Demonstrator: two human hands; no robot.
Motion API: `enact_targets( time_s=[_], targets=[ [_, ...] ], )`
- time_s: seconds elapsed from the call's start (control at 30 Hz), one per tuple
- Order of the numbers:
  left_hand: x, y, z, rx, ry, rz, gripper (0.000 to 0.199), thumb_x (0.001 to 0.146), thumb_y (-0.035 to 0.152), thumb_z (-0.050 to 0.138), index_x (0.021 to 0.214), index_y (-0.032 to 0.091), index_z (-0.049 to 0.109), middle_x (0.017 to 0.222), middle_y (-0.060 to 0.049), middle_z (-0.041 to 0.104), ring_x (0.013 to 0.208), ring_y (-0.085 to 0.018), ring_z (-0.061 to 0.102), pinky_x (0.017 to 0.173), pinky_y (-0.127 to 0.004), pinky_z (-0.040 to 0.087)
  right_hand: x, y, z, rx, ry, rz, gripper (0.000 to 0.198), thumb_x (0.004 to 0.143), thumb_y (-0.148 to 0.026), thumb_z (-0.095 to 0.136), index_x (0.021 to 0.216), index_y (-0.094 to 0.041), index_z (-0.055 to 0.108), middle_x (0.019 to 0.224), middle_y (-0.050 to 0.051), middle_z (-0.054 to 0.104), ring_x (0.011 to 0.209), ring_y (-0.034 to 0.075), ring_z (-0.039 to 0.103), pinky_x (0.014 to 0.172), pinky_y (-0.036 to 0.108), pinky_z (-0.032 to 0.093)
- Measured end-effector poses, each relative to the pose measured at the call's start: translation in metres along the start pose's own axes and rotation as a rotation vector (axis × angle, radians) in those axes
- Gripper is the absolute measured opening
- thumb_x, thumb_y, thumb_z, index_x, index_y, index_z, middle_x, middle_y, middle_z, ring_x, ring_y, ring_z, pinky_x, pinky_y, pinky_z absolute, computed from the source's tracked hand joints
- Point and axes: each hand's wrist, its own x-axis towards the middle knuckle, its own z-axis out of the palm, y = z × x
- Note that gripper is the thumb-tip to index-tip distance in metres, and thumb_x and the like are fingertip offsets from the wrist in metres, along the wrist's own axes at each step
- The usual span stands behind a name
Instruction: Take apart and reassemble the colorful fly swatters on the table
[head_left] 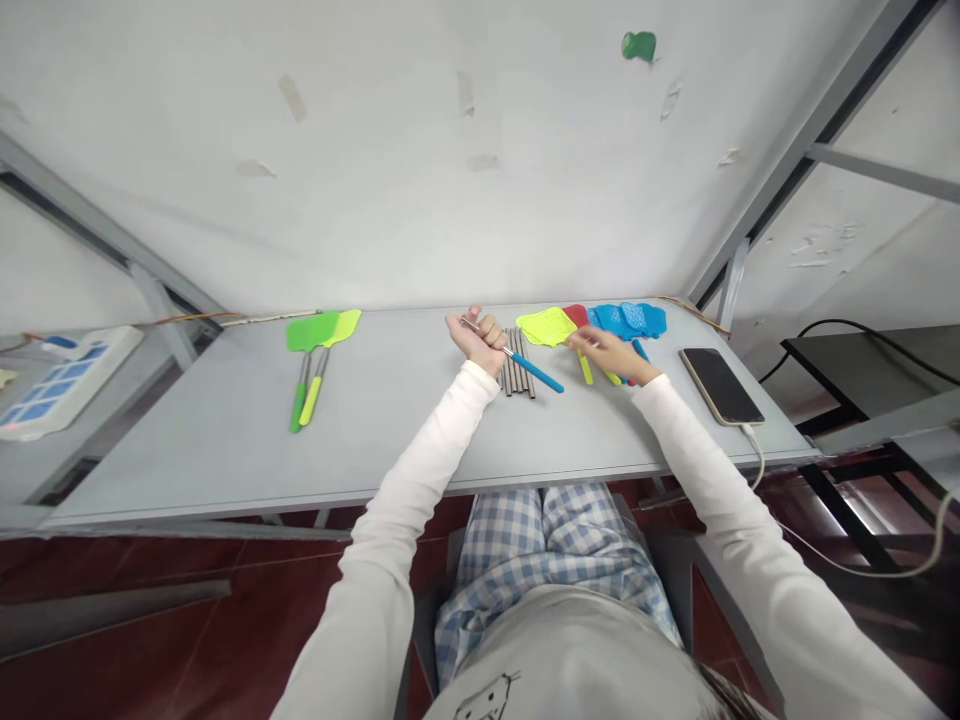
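My left hand (478, 340) is closed around a thin metal rod with a blue handle (538, 372), which slants down to the right. Below that hand, several bare metal tubes (517, 380) lie side by side on the table. My right hand (611, 352) reaches over the loose fly swatter parts, slightly blurred, its fingers stretched out to the left and nothing visible in them. Beside its fingertips are yellow swatter heads (546, 326) and a red head (576, 316). Blue swatter heads (634, 320) lie just behind it. Yellow handles (586, 370) show partly under the hand.
Two whole fly swatters, one green (311, 332) and one yellow (347, 324), lie on the left of the grey table (225, 440). A phone (721, 386) with a white cable (756, 450) is at the right edge. A wall stands behind the table, with metal frame bars on both sides.
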Motion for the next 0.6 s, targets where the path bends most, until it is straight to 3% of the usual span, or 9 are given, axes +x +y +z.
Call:
enact_targets(
  time_s=[0.03, 0.1, 0.2, 0.3, 0.37, 0.47, 0.6],
  targets=[
    [0.002, 0.0, 0.0, -0.018, -0.005, 0.039, 0.036, 0.091, 0.04, 0.03, 0.061, 0.021, 0.031, 0.047, 0.009, 0.008, 0.031, -0.005, 0.009, 0.033, -0.02, 0.007, -0.006, -0.016, 0.011, 0.081, -0.158, -0.081, 0.042, 0.093, -0.053, 0.04, 0.106, -0.019, 0.061, 0.109, 0.008, 0.066, 0.093, 0.019, 0.06, 0.084, 0.031, 0.046],
    [0.006, 0.001, -0.001, -0.06, -0.011, 0.119, 0.036, 0.093, 0.04, 0.029, 0.062, 0.021, 0.029, 0.047, 0.009, 0.009, 0.032, -0.005, 0.011, 0.034, -0.02, 0.01, -0.012, -0.04, 0.028, 0.153, -0.315, -0.15, 0.043, 0.092, -0.056, 0.042, 0.103, -0.019, 0.061, 0.099, 0.006, 0.067, 0.083, 0.017, 0.06, 0.077, 0.029, 0.046],
    [0.01, 0.001, -0.002, -0.098, -0.037, 0.174, 0.042, 0.094, 0.048, 0.026, 0.063, 0.021, 0.032, 0.047, 0.008, 0.017, 0.034, -0.005, 0.021, 0.036, -0.019, 0.02, -0.005, -0.052, 0.039, 0.101, -0.178, -0.186, 0.041, 0.092, -0.054, 0.041, 0.088, -0.017, 0.059, 0.077, 0.003, 0.062, 0.069, 0.015, 0.055, 0.07, 0.028, 0.042],
    [0.011, -0.004, -0.002, -0.054, -0.089, 0.155, 0.045, 0.092, 0.056, 0.037, 0.064, 0.021, 0.033, 0.049, 0.007, 0.028, 0.04, -0.006, 0.035, 0.044, -0.019, 0.035, 0.013, -0.046, 0.039, 0.02, 0.002, -0.197, 0.037, 0.09, -0.052, 0.042, 0.08, -0.018, 0.053, 0.075, 0.003, 0.059, 0.068, 0.015, 0.05, 0.067, 0.027, 0.037],
    [0.012, -0.009, -0.002, -0.01, -0.071, 0.167, 0.045, 0.089, 0.053, 0.049, 0.063, 0.022, 0.03, 0.049, 0.008, 0.028, 0.041, -0.006, 0.036, 0.048, -0.018, 0.038, 0.024, -0.042, 0.038, -0.031, 0.054, -0.209, 0.037, 0.089, -0.054, 0.043, 0.08, -0.019, 0.051, 0.075, 0.003, 0.058, 0.068, 0.015, 0.048, 0.065, 0.026, 0.035],
    [0.015, -0.012, -0.002, 0.031, 0.015, 0.185, 0.049, 0.088, 0.045, 0.055, 0.062, 0.021, 0.021, 0.046, 0.01, 0.016, 0.035, -0.004, 0.022, 0.04, -0.017, 0.028, 0.029, -0.044, 0.04, -0.117, 0.058, -0.246, 0.042, 0.088, -0.061, 0.043, 0.079, -0.02, 0.05, 0.073, 0.003, 0.056, 0.066, 0.015, 0.045, 0.063, 0.026, 0.031],
    [0.02, -0.006, -0.002, 0.061, 0.08, 0.096, 0.046, 0.093, 0.032, 0.045, 0.064, 0.021, 0.011, 0.046, 0.01, 0.006, 0.033, -0.004, 0.009, 0.033, -0.02, 0.013, 0.022, -0.054, 0.047, -0.139, -0.084, -0.187, 0.053, 0.091, -0.069, 0.031, 0.069, -0.022, 0.044, 0.067, 0.002, 0.052, 0.063, 0.015, 0.045, 0.062, 0.027, 0.031]
  ],
)
